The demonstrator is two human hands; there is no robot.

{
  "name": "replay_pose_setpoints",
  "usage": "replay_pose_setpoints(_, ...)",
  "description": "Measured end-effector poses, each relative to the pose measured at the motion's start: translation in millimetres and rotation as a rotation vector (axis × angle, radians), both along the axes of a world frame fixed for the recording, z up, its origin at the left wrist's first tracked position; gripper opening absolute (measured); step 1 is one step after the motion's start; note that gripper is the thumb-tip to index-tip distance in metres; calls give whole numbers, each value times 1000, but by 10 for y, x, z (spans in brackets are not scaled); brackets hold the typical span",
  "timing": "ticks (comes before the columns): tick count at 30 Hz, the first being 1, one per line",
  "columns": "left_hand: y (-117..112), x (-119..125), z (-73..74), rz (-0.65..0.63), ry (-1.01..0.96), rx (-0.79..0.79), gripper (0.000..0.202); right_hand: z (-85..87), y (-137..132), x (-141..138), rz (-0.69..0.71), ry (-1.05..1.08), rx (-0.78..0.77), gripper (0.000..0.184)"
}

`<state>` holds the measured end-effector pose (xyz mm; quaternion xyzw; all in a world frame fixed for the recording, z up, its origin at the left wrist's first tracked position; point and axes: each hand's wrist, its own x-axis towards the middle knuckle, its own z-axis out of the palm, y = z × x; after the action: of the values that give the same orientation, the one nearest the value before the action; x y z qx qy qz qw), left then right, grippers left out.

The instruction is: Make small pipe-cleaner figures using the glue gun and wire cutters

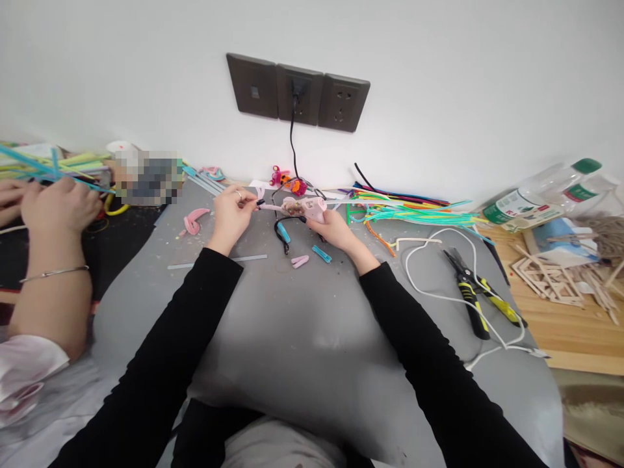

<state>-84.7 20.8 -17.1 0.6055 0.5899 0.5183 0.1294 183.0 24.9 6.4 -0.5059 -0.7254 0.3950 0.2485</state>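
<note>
The right hand (333, 229) is closed around the pink hot-glue gun (308, 207), which lies just left of that hand, long axis running roughly left to right. Left of the gun, the left hand (231, 214) pinches a pink fuzzy strip (270, 207) between thumb and fingertips; the strip stretches toward the gun's front end, whether touching I cannot tell. Nearer the wearer than the gun lie a pink clip (299, 261) and a blue clip (321, 254).

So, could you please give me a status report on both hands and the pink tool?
Right fingers gripping the pink tool. Left fingers pinching a pink strip beside it. Blue clips and pink clip lie close, near side, possibly in the way.
</note>
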Motion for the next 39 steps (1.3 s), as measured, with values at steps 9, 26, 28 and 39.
replay_pose_setpoints(9,15,-22,-5,6,-26,-3,4,-43,19,19,15,-1,23,37)
replay_pose_setpoints(26,72,-98,-75,42,-99,25,1,-138,46,27,-5,54,71,29)
replay_pose_setpoints(28,79,-94,-66,65,-126,47,3,-160,60,33,9,32,140,27)
replay_pose_setpoints(39,13,-392,224,283,-160,110,3,229,-89,-431,358,-473,504,32)
